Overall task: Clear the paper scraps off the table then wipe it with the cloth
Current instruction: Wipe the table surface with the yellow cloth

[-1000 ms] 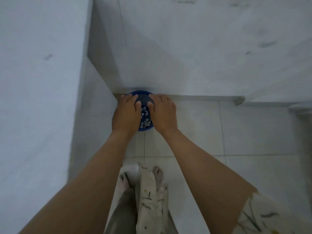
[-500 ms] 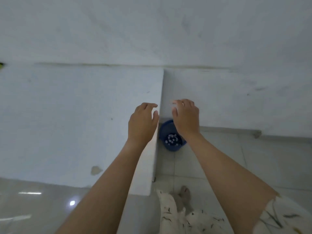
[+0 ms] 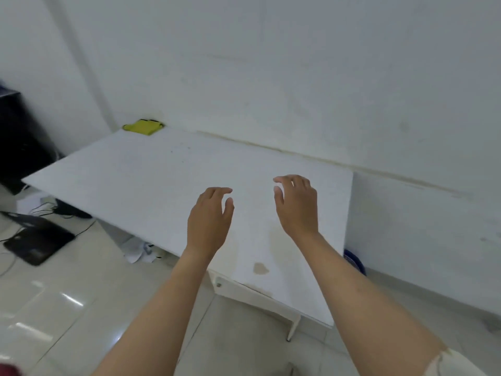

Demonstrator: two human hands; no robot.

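Yellow cloth (image 3: 143, 127) lies at the table's (image 3: 141, 180) far left corner, against the wall. Both hands hover above the table's near right part, holding nothing: left hand (image 3: 208, 221) and right hand (image 3: 296, 206) with fingers loosely curled. Brown stain (image 3: 260, 268) near the table's front edge. Blue bin (image 3: 355, 263) on the floor just right of the table, mostly hidden.
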